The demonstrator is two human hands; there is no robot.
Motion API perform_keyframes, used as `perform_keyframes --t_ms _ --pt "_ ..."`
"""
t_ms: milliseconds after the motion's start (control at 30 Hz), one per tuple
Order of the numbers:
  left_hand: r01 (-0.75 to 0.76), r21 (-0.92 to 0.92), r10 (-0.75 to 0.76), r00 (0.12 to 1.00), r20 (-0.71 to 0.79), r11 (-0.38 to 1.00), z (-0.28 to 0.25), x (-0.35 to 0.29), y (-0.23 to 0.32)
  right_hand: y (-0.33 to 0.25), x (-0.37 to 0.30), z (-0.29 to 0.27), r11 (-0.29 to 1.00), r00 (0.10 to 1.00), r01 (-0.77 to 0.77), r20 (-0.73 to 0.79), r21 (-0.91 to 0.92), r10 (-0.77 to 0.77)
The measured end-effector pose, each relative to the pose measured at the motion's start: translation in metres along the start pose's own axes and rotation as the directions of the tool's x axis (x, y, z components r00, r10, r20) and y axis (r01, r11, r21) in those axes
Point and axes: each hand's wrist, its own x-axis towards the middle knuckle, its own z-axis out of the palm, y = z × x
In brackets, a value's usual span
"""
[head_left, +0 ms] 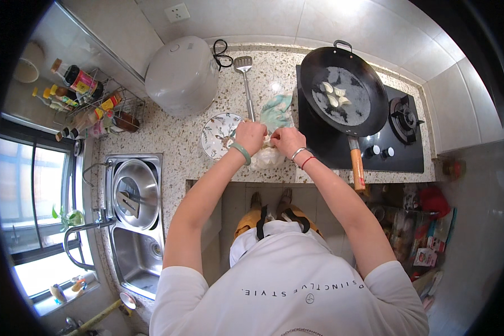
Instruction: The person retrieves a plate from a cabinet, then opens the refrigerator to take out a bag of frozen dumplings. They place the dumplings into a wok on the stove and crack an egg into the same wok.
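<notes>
My left hand and my right hand are close together at the counter's front edge, fingers closed and pinched. Between and just below them lies a crumpled, see-through white plastic bag. Whatever small thing the fingertips hold is hidden. Beside my left hand is a round patterned plate, partly covered by that hand. A slotted metal spatula lies beyond it, handle toward me. A pale green cloth rests just beyond my right hand. In the black wok, several whitish dumpling-like pieces sit in pale, foamy liquid.
The wok stands on a black gas hob, its wooden handle jutting over the front edge. A grey rice cooker is at the back left. Left are a bottle rack and a steel sink with a lid.
</notes>
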Motion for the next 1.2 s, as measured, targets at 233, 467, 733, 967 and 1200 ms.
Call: perform_keyframes --t_ms 233,467,733,967,1200 --pt "-0.024 0.072 0.021 0.999 0.035 0.997 0.011 -0.005 -0.006 -0.005 -0.001 0.009 0.999 0.999 0.031 -0.013 -0.031 -0.032" --pt "-0.109 0.141 0.109 0.994 0.011 0.984 0.015 -0.006 -0.007 -0.008 0.003 0.015 0.993 0.997 0.077 -0.008 -0.094 -0.078" --pt "-0.2 0.139 0.197 0.98 0.037 0.97 0.01 -0.004 -0.009 -0.01 0.007 0.015 0.974 0.992 0.125 -0.003 -0.191 -0.128" --pt "0.005 -0.164 0.005 0.998 0.061 0.987 0.014 0.0 -0.02 -0.005 0.002 0.004 0.989 0.99 0.134 -0.025 -0.067 -0.136" --pt "0.099 -0.173 -0.068 0.982 0.177 0.98 -0.004 0.001 -0.008 0.0 0.0 -0.003 0.996 0.999 0.029 0.012 0.089 -0.03"
